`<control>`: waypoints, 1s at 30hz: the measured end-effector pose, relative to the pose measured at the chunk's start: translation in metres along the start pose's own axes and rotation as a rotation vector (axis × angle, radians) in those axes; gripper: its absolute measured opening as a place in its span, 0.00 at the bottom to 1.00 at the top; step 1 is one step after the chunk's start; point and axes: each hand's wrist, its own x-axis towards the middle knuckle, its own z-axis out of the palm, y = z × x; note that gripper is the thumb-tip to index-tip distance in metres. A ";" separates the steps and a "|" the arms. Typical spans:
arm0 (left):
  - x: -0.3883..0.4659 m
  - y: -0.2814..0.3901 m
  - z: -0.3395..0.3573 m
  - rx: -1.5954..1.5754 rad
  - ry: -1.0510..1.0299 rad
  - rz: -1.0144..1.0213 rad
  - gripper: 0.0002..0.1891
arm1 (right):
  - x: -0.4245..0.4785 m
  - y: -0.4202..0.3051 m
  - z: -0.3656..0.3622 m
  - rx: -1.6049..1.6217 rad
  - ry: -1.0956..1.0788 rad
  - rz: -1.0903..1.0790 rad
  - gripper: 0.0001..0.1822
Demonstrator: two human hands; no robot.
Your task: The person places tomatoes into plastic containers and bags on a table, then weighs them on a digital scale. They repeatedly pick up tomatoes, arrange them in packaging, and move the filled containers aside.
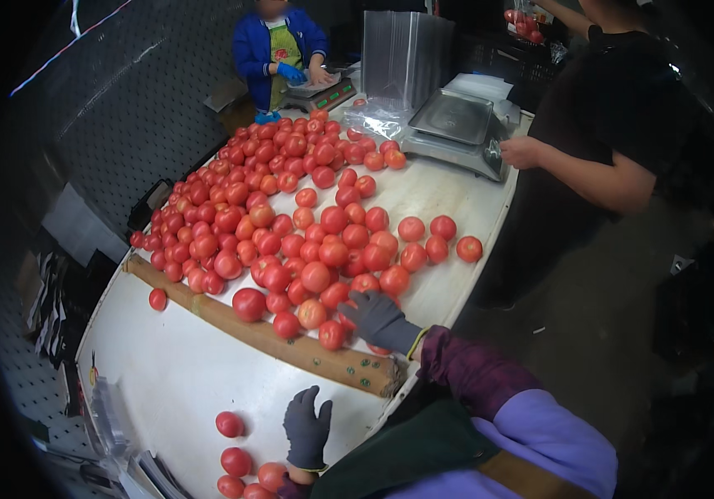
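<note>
A large heap of red tomatoes (pixel 238 193) covers the far part of the white table (pixel 163 355). My right hand (pixel 382 321), in a grey glove with a yellow cuff edge, rests over tomatoes at the near right of the heap. Its palm is hidden, so a grip on one cannot be made out. My left hand (pixel 308 427), gloved alike, is over the bare near part of the table with thumb and fingers apart, holding nothing. Several loose tomatoes (pixel 236 461) lie beside it, at the lower edge of the view.
A long brown cardboard strip (pixel 257 324) crosses the table in front of the heap. Beyond stand a weighing scale (pixel 453 131), clear plastic bags (pixel 382 118) and another scale (pixel 319 96). One co-worker (pixel 282 50) is at the far end, another (pixel 606 112) along the right edge.
</note>
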 end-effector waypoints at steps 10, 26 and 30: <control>0.129 0.110 0.066 -0.039 0.014 -0.068 0.37 | 0.090 0.179 -0.049 0.532 0.054 -0.002 0.19; 0.172 0.109 0.077 -0.070 -0.058 -0.416 0.33 | 0.382 0.466 0.036 -0.260 0.182 0.803 0.20; 0.165 0.118 0.076 -0.067 -0.107 -0.515 0.34 | 0.377 0.451 0.039 -0.308 0.308 0.590 0.08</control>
